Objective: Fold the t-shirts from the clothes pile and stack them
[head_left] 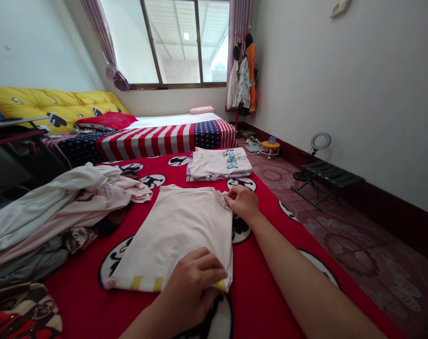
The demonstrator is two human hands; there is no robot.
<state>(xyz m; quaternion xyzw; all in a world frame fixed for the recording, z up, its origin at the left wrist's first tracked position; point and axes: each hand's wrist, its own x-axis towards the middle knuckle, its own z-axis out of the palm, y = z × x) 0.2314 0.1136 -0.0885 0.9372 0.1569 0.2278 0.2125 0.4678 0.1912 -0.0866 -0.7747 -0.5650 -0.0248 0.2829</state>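
A white shirt (178, 230) with yellow marks along its near edge lies folded into a rough rectangle on the red bedspread (83, 301). At its far right corner, my right hand (242, 202) is closed, pinching the fabric. My left hand (196, 278) rests by the near right corner, fingers curled over the edge and thumb below, gripping the cloth there. Beyond the shirt sits a small stack of folded clothes (219, 162), a white printed shirt on top.
A loose heap of clothes (68, 202) lies on the left, with a patterned cloth (23, 310) nearer me. Behind is another bed with a flag-patterned cover (157, 141). To the right, a folding stool (330, 174) and a yellow stool (270, 145) stand on the tiled floor.
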